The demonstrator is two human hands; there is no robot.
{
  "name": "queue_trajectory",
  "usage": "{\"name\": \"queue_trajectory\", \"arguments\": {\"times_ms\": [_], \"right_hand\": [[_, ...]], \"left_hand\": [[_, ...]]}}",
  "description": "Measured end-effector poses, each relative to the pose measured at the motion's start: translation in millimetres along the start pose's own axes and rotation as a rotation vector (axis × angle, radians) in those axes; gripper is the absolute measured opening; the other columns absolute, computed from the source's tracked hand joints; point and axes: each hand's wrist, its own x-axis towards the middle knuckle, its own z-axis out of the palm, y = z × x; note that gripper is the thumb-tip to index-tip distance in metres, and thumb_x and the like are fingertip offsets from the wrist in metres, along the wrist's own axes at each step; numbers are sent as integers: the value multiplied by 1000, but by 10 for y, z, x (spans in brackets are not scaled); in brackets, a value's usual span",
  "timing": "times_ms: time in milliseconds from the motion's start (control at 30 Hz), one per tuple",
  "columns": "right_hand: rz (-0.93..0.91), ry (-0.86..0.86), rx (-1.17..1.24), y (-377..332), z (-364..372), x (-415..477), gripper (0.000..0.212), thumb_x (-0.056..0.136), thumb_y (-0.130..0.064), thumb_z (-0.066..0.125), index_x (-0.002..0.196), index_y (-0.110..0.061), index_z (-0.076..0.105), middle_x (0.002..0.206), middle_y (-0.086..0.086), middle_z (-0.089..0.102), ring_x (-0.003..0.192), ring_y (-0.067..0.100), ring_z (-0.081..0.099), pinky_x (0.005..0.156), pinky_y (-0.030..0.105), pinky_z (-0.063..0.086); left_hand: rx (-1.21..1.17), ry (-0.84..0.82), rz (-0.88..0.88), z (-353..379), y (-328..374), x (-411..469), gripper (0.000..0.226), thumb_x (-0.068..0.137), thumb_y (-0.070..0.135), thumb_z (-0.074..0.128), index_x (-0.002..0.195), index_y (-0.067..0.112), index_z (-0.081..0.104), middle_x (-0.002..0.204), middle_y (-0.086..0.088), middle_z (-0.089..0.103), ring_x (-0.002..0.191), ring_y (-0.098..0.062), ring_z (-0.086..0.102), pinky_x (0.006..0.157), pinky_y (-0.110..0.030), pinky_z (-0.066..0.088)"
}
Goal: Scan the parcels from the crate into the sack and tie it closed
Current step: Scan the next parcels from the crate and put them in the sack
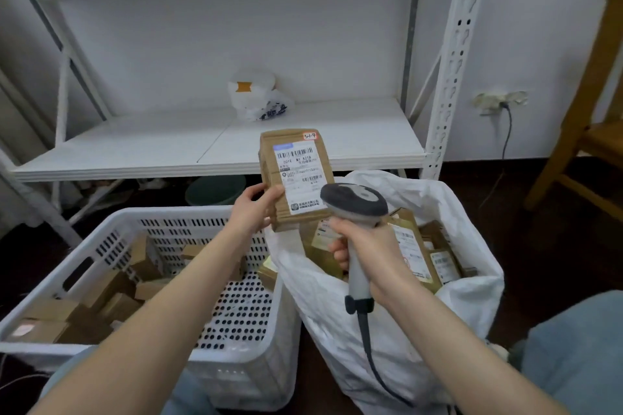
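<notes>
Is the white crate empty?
No, several brown parcels lie inside the white crate.

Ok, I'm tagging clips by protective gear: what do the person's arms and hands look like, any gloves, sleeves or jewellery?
No gloves on the left hand or the right hand, and no rings show. The left forearm and right forearm are uncovered down to the frame's edge, so no sleeve is in view; neither wrist carries a watch or band.
</notes>
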Motion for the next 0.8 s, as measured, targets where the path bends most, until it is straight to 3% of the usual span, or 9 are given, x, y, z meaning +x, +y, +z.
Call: {"name": "queue_trajectory", "arguments": {"times_ms": [167,300,433,567,667,733,800], "right_hand": [[-16,106,15,-330,-278,313,14,87,-20,69,86,-6,67,59,5,65,45,9,56,48,21,48],[5,207,73,-493,-674,482,16,87,-16,67,96,-2,65,54,5,61,39,8,53,42,19,45],[45,282,51,-638,-1151,638,24,86,-15,68,102,2,64,57,8,61,41,10,54,42,21,45],[32,372,2,-828,-1651,714,14,85,-11,69,88,1,63,57,9,58,46,14,50,44,23,41],[7,499,-188,-772,-2072,868,23,78,-22,76,87,-3,66,66,9,66,53,16,59,53,27,50],[42,543,-351,-601,-2251,980,39,70,-32,81,94,-6,67,73,8,71,64,19,66,68,35,58],[119,542,-518,-370,-2344,1059,49,67,-37,83,99,-8,61,89,6,69,81,22,67,76,39,57]], "left_hand": [[168,-203,-72,613,311,72,61,81,52,68,127,15,54,108,-8,69,94,-25,68,82,-36,56],[236,-294,-115,1281,382,29,60,81,53,69,122,11,56,102,-10,68,85,-25,67,65,-31,55],[284,-355,-201,1780,373,-31,63,80,55,69,117,6,55,101,-12,66,86,-28,66,61,-32,55],[377,-391,-240,2058,358,-8,67,76,61,69,117,9,55,106,-12,64,93,-30,65,81,-42,57],[415,-396,-261,2223,328,26,71,75,61,69,119,8,55,110,-13,64,95,-32,65,84,-46,56],[454,-396,-276,2308,280,24,74,75,62,68,121,6,54,113,-13,62,95,-32,64,78,-43,57],[481,-390,-286,2357,217,37,73,77,61,67,120,5,53,112,-13,61,93,-31,63,71,-40,56]]}}
